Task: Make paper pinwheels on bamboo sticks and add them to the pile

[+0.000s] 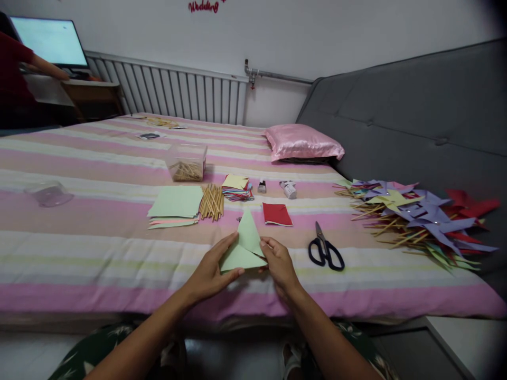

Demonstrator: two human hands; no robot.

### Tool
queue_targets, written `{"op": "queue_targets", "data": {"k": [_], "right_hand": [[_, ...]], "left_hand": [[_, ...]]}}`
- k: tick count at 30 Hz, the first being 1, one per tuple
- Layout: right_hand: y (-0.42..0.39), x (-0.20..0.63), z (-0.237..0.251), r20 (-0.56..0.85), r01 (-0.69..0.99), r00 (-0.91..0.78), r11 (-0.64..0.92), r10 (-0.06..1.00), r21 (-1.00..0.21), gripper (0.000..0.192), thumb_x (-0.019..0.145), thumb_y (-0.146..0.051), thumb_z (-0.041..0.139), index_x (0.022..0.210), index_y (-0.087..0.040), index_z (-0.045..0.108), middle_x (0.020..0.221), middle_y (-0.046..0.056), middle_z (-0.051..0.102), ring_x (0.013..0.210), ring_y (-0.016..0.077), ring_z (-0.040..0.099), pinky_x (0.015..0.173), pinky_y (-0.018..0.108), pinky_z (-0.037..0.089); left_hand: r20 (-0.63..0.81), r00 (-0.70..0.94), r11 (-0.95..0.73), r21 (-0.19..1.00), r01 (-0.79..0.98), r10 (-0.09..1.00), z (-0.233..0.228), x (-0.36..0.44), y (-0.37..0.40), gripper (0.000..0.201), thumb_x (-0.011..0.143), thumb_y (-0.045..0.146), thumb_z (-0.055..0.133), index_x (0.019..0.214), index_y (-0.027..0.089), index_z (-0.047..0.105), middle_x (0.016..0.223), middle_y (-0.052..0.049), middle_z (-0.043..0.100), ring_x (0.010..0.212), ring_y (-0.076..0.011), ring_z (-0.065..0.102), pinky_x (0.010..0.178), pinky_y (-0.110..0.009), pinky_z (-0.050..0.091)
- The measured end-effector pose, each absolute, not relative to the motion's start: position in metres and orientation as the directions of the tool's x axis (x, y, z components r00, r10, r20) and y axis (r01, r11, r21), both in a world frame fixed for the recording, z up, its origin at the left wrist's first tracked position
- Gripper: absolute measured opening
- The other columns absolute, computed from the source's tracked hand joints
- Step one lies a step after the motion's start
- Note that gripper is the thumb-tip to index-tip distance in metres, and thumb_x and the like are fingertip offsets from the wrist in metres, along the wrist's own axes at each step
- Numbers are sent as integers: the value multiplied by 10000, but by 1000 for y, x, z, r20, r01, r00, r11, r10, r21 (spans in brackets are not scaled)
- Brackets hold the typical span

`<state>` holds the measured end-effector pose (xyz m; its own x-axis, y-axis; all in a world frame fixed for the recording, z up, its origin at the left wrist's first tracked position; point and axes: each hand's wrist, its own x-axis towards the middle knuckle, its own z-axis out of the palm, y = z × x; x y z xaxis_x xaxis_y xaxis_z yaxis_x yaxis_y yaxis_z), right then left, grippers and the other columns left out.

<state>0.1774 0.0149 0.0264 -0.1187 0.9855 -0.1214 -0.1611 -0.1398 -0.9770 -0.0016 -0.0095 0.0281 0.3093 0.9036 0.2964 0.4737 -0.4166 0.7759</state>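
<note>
Between my hands is a pale green sheet of paper (243,254), cut partway and spread at the slit, above the bed's front part. My left hand (214,266) grips its left side, thumb along the lower edge. On the right, my right hand (277,261) pinches the paper near the cut. Scissors (324,248) with dark handles lie to the right of my right hand. Just beyond the paper are a small red paper stack (277,214), a bundle of thin wooden sticks (212,202) and a pile of green sheets (176,203).
Finished paper pinwheels (415,214) lie heaped at the right by the grey headboard (415,116). Farther back are a clear box of sticks (187,162), small multicoloured squares (236,187) and a pink pillow (303,142). A person in red (16,79) sits at the far left.
</note>
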Motion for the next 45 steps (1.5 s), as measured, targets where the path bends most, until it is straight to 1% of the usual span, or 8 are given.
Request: {"op": "queue_targets", "data": {"k": [11, 21, 27, 32, 35, 37, 41, 45], "right_hand": [[14, 178, 26, -123, -180, -139, -147, 983, -973, 332, 750, -428, 563, 960, -171, 572, 614, -1, 606, 462, 109, 497, 375, 197, 405], [13, 175, 25, -123, -180, -136, -147, 983, -973, 370, 701, -471, 610, 910, -168, 574, 547, -33, 556, 421, 98, 470, 379, 205, 410], [11, 173, 25, -132, -217, -164, -167, 978, -962, 403, 683, -485, 633, 909, -161, 552, 523, -49, 535, 409, 83, 477, 365, 172, 366], [9, 172, 21, -102, -171, -209, -139, 973, -976, 419, 702, -483, 647, 937, -149, 554, 535, -28, 588, 426, 97, 514, 387, 180, 364], [8, 173, 20, -60, -159, -262, -104, 963, -982, 443, 650, -415, 721, 966, -154, 554, 766, 46, 685, 623, 163, 630, 542, 246, 480], [7, 174, 19, -21, -107, -271, -52, 962, -993, 454, 607, -369, 760, 958, -155, 567, 887, 77, 690, 761, 204, 649, 651, 290, 508], [8, 176, 16, -1, -22, -274, -7, 962, -1000, 460, 585, -328, 771, 971, -164, 581, 935, 80, 690, 812, 228, 649, 706, 331, 514], [9, 176, 15, 16, -84, -271, -7, 962, -996, 444, 583, -277, 764, 968, -169, 571, 949, 76, 691, 842, 228, 650, 753, 348, 512]], "left_hand": [[306, 317, -431, 759, 488, 898, 31, -1, -11, 643, 785, 354, 593, 1367, 216, 358, 1405, -120, 410, 1272, -275, 384, 1050, -459, 306], [268, 283, -375, 803, 463, 921, 31, 1, -7, 433, 874, 312, 445, 1294, 208, 462, 1319, -94, 515, 1205, -235, 463, 1025, -402, 351], [311, 316, -433, 766, 475, 896, 14, -5, -2, 614, 710, 76, 473, 1308, 213, 438, 1334, -97, 496, 1216, -234, 449, 1031, -435, 338], [282, 237, -359, 838, 410, 930, 13, -5, 1, 725, 590, 19, 413, 1291, 197, 461, 1222, -93, 584, 1050, -205, 563, 917, -397, 449], [213, 158, -258, 892, 370, 964, 19, -3, 0, 651, 627, 49, 410, 1261, 167, 502, 1107, -88, 648, 962, -202, 603, 829, -357, 490], [172, 104, -199, 913, 355, 979, 23, -2, -1, 545, 691, 105, 439, 1223, 155, 545, 1079, -83, 668, 962, -217, 607, 836, -354, 480], [63, -4, -59, 951, 304, 998, 28, 0, -2, 398, 785, 298, 509, 1136, 151, 625, 1027, -68, 696, 909, -244, 621, 788, -334, 480], [-96, -40, 101, 983, 152, 995, 30, 1, -3, 389, 762, 452, 566, 911, 115, 689, 738, -46, 706, 654, -208, 621, 564, -262, 455]]}}
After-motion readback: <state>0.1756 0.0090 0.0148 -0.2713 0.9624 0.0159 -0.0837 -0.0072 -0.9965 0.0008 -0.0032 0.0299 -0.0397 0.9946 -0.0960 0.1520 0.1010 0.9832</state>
